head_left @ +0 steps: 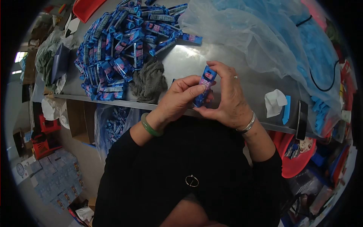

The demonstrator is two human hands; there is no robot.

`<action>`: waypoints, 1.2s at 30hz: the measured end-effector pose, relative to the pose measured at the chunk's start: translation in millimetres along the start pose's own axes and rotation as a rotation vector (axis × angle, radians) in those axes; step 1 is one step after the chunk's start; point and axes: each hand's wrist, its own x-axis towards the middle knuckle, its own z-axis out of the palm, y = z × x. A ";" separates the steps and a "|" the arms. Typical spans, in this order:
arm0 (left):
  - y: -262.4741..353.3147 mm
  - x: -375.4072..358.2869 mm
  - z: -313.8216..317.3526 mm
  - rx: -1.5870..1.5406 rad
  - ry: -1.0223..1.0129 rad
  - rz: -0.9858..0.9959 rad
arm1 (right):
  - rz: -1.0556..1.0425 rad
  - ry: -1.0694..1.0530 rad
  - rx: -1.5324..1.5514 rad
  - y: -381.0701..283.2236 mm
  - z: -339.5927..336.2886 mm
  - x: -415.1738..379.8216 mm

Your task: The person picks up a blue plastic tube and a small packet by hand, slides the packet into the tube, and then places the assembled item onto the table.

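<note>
A small blue box with pink print (pixel 205 84) is held in front of my chest, over the table's near edge. My left hand (pixel 177 94) pinches its middle, the thumb lying across the printed face. Around the other side curls my right hand (pixel 230 92), with fingers by the upper end and the thumb by the lower end. Both hands are closed on the box. A large heap of similar blue boxes (pixel 113 49) lies on the metal table (pixel 181 56) to the left. Beside the heap rests a crumpled grey cloth (pixel 149 81).
Clear plastic sheeting (pixel 242 34) and blue plastic pieces (pixel 314 41) cover the table's right side. Near the front edge lie a white tissue (pixel 275 102), a blue strip-like tool (pixel 286 109) and a dark phone-like slab (pixel 301 120). A lined carton (pixel 81 121) stands below left.
</note>
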 end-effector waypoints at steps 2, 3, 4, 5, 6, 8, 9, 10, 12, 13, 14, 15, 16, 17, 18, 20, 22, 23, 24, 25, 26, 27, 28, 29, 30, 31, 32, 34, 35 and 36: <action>0.0 0.9 -2.1 -0.009 0.000 0.005 | -0.004 0.005 -0.023 0.2 0.5 1.9; 0.1 1.3 -3.1 -0.017 -0.001 0.009 | -0.004 0.003 -0.022 0.7 1.8 2.3; 0.3 1.7 -4.1 -0.018 -0.002 0.010 | -0.013 0.019 -0.036 1.7 3.7 2.5; 0.7 2.1 -4.9 -0.038 -0.010 0.005 | -0.024 0.035 -0.052 2.9 5.1 3.0; 1.5 3.0 -5.8 -0.057 -0.020 0.002 | -0.028 0.035 -0.056 4.1 5.9 3.6; 2.0 3.6 -7.6 -0.081 -0.007 -0.019 | 0.001 -0.004 -0.020 5.6 6.7 5.7; 3.2 4.1 -9.0 -0.105 0.009 -0.046 | -0.006 -0.007 -0.023 6.2 5.6 8.2; 6.9 5.1 -11.1 -0.105 0.008 -0.038 | 0.026 -0.015 0.046 7.2 3.6 10.9; 21.0 6.5 -17.5 0.023 0.077 0.085 | 0.053 -0.025 0.112 13.4 -4.9 18.5; 34.8 6.5 -25.2 0.147 0.091 0.183 | 0.088 0.019 0.051 22.9 -15.0 25.2; 53.2 5.2 -33.0 0.263 0.144 0.286 | 0.123 0.062 -0.010 35.5 -24.9 31.2; 74.4 2.9 -41.8 0.377 0.198 0.389 | 0.153 0.095 -0.114 57.1 -31.5 34.4; 98.3 -1.2 -53.7 0.545 0.313 0.467 | 0.183 0.128 -0.219 82.4 -35.3 37.1; 122.2 -5.2 -68.7 0.714 0.430 0.544 | 0.225 0.110 -0.249 102.7 -37.2 41.3; 143.3 -5.5 -87.1 0.911 0.513 0.692 | 0.267 0.093 -0.277 122.0 -36.2 45.7; 190.0 -8.9 -129.4 1.281 0.696 0.822 | 0.205 0.088 -0.390 163.4 -21.7 47.8; 224.0 -12.3 -157.5 1.450 0.799 0.796 | 0.147 0.079 -0.499 207.6 -9.1 56.0; 234.8 -12.7 -164.9 1.700 0.888 0.797 | -0.119 0.166 -0.675 231.7 -4.2 64.7; 240.9 -13.0 -167.2 1.955 0.973 0.788 | -0.389 0.254 -0.841 248.1 -0.3 75.9; 240.8 -10.8 -158.6 1.958 0.972 0.784 | -0.388 0.254 -0.837 250.1 1.0 93.9; 235.0 -6.8 -149.4 2.122 0.939 0.989 | -0.011 -0.023 -0.963 251.4 1.7 112.6; 224.9 -2.5 -136.2 2.277 0.888 1.199 | 0.372 -0.311 -1.055 242.7 1.8 124.5; 206.9 0.1 -120.5 2.165 0.771 1.142 | 0.376 -0.322 -1.048 240.5 0.6 127.7; 183.7 1.5 -102.9 2.048 0.660 1.082 | 0.374 -0.321 -1.038 232.7 -1.3 131.4; 158.7 1.1 -88.4 1.894 0.514 0.939 | 0.374 -0.321 -1.030 227.3 -2.8 133.9; 132.1 0.3 -76.1 1.731 0.378 0.799 | 0.373 -0.321 -1.023 222.1 -4.3 135.6; 107.3 1.3 -66.8 1.662 0.273 0.669 | 0.371 -0.318 -1.018 216.2 -5.7 136.7; 62.2 3.9 -52.9 1.556 0.116 0.513 | 0.367 -0.312 -1.008 205.1 -7.9 136.9; 44.5 5.1 -47.5 1.525 0.063 0.487 | 0.365 -0.306 -1.004 199.7 -8.7 136.1; 31.6 6.6 -42.5 1.522 0.060 0.481 | 0.363 -0.299 -0.999 194.8 -9.2 134.6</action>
